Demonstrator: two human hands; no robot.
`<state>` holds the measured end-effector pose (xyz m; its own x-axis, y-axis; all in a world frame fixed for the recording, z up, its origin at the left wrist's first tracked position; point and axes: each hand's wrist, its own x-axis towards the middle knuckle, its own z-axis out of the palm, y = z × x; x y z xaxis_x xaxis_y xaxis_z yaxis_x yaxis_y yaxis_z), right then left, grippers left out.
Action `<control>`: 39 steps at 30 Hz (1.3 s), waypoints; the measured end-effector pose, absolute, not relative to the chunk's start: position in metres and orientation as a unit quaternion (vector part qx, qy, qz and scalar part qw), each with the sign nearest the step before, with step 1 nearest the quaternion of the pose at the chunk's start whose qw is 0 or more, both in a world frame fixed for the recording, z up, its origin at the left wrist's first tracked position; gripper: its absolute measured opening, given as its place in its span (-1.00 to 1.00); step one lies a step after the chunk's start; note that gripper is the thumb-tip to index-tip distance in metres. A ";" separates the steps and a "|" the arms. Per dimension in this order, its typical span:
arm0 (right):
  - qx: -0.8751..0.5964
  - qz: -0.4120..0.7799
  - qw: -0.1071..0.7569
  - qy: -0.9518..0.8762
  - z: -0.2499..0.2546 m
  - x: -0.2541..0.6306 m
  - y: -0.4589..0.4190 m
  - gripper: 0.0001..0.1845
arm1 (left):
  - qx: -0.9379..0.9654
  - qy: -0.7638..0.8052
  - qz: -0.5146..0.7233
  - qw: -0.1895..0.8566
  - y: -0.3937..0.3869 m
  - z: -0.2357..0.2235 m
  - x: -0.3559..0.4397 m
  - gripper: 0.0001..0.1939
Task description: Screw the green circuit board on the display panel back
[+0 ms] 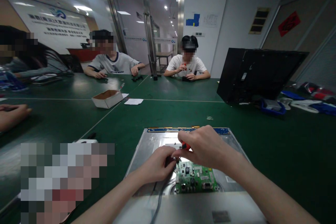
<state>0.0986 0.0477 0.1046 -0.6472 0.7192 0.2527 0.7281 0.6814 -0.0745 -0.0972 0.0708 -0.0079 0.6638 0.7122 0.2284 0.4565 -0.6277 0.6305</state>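
A silver metal panel (154,143) lies flat on the green table in front of me, with a blue strip (222,131) along its far edge. A green circuit board (195,181) is mounted on its near middle. My right hand (203,145) is closed around a red-handled tool (186,145), probably a screwdriver, just above the board's far left corner. My left hand (157,164) is closed in a pinch beside it, fingers meeting at a small dark part near the board's corner. A grey cable (159,196) runs from there toward me.
A black monitor shell (256,73) stands at the right, with blue and white items behind it. An open cardboard box (107,98) and paper (133,101) lie mid-table. Three people sit at the far side; another person's hand (12,115) rests at the left edge.
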 end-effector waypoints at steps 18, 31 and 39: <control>-0.439 -0.027 0.143 -0.887 0.104 0.097 0.044 -0.68 | 0.866 0.341 0.234 0.281 0.071 -0.009 -0.098 -0.85; -0.426 -0.023 0.154 -0.891 0.101 0.093 0.044 -0.93 | 0.867 0.337 0.232 0.285 0.071 -0.011 -0.098 -0.86; -0.429 0.000 0.164 -0.888 0.103 0.095 0.044 -0.90 | 0.871 0.329 0.234 0.279 0.071 -0.009 -0.099 -0.83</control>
<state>0.0945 0.0438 0.1030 -0.5783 0.7621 0.2910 0.7622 0.6320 -0.1403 -0.0988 0.0713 -0.0088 0.6744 0.7032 0.2250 0.4421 -0.6287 0.6398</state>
